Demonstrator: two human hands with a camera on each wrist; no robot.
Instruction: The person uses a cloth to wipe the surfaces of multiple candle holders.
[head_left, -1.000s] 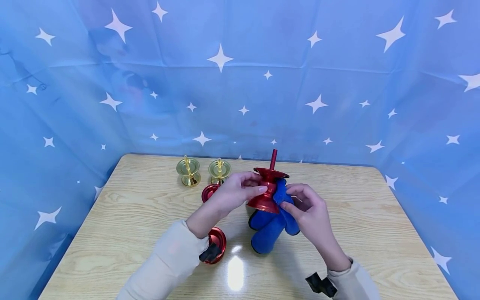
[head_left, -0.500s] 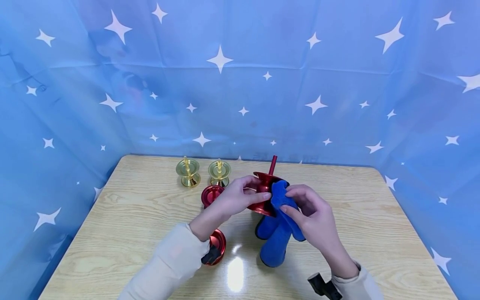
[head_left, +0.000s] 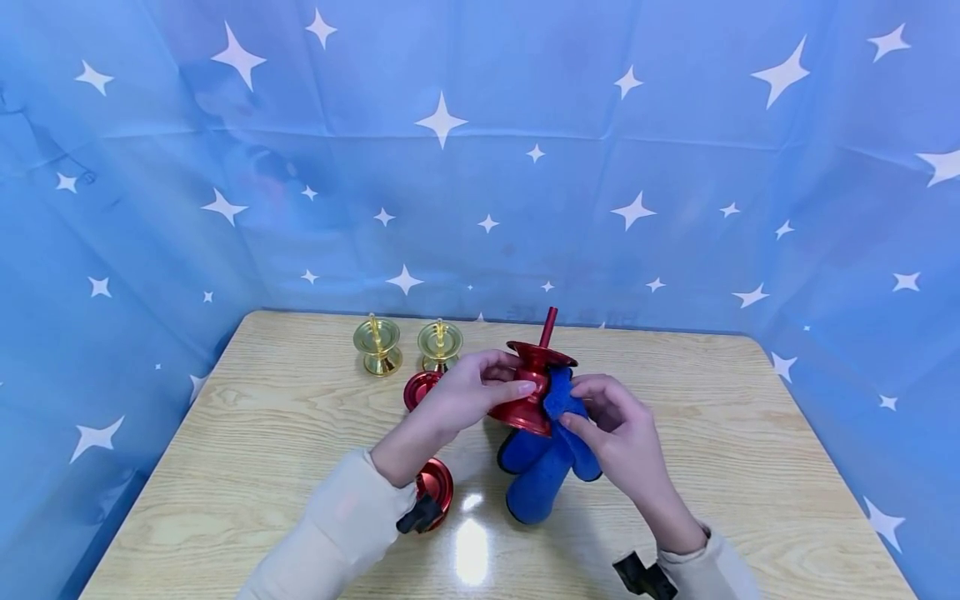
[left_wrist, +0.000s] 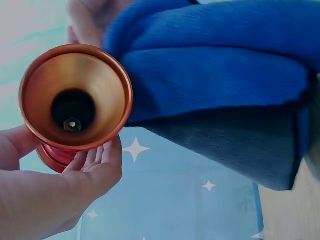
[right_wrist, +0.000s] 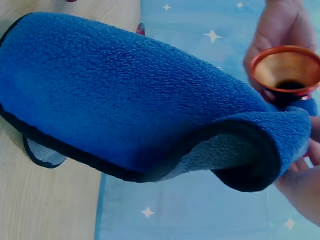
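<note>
My left hand [head_left: 480,392] grips a red metal candle holder [head_left: 525,412] by its waist, raised off the table and slightly tilted, its thin stem pointing up. The left wrist view looks into the holder's hollow, copper-toned base [left_wrist: 100,75], with fingers [left_wrist: 107,162] curled round the narrow part. My right hand [head_left: 622,433] pinches a blue plush cloth [head_left: 543,483] with dark edging and presses it against the holder's right side. Most of the cloth hangs below in loose folds. In the right wrist view the cloth [right_wrist: 125,90] fills much of the picture and hides part of the hand.
Two gold candle holders, one at the back left [head_left: 381,354] and one beside it [head_left: 441,340], stand on the wooden table [head_left: 262,467]. Two more red holders, one behind the left hand [head_left: 420,388] and one near the left sleeve [head_left: 437,483], are partly covered. A blue starry curtain [head_left: 480,167] surrounds the table.
The candle holder tilts and dips, then comes back more upright. The cloth shifts along its side with the right hand, and its hanging folds swing right and back left. Both grips stay.
</note>
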